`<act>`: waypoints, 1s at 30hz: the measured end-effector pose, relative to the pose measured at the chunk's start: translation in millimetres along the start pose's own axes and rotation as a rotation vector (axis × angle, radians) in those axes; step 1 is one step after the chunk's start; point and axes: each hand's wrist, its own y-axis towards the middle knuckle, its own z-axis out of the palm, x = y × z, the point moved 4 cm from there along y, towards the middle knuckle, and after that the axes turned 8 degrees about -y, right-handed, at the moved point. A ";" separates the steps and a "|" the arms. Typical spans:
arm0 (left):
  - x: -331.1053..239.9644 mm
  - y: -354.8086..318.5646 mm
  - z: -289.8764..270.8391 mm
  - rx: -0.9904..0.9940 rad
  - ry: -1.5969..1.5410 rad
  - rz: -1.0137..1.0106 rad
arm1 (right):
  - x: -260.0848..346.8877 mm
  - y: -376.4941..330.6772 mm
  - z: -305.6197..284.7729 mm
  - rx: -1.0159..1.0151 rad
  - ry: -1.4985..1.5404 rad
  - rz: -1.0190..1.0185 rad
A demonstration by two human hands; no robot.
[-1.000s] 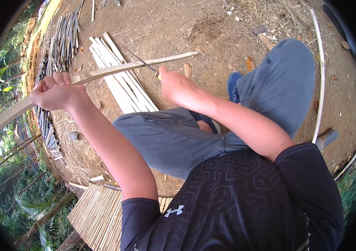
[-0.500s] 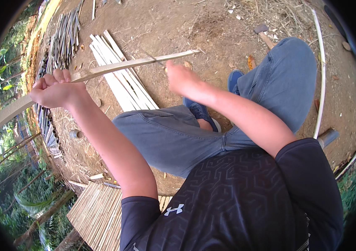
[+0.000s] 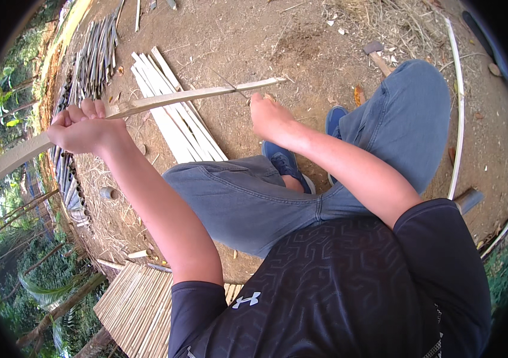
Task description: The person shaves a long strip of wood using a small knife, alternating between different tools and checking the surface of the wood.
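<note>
Brown dirt ground lies under me. My left hand [image 3: 82, 126] is closed tight around a long bamboo strip [image 3: 194, 94], held up across my knees. My right hand [image 3: 269, 116] grips a thin knife [image 3: 230, 85] that touches the strip near its far end. Some finished pale strips [image 3: 170, 113] lie on the ground; this one is only partly shaved.

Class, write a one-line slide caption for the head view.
Left hand grips a long bamboo strip; right hand works a thin blade against it.
</note>
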 end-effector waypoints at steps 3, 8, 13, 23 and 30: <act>-0.4 -3.4 -2.9 0.025 0.027 0.023 | 34.7 -18.4 -5.9 0.067 0.003 -0.036; -1.9 -1.0 8.7 0.052 0.018 0.041 | -11.1 -1.5 6.0 0.172 0.180 0.143; 6.0 1.7 10.5 0.045 0.011 0.033 | -19.6 6.0 9.2 0.055 0.101 0.088; 9.7 11.1 -2.3 -0.009 0.046 0.016 | 8.9 2.1 22.9 -0.005 0.185 -0.043; 9.1 17.9 -6.6 -0.083 0.092 0.010 | 4.0 7.8 21.2 0.096 0.189 0.031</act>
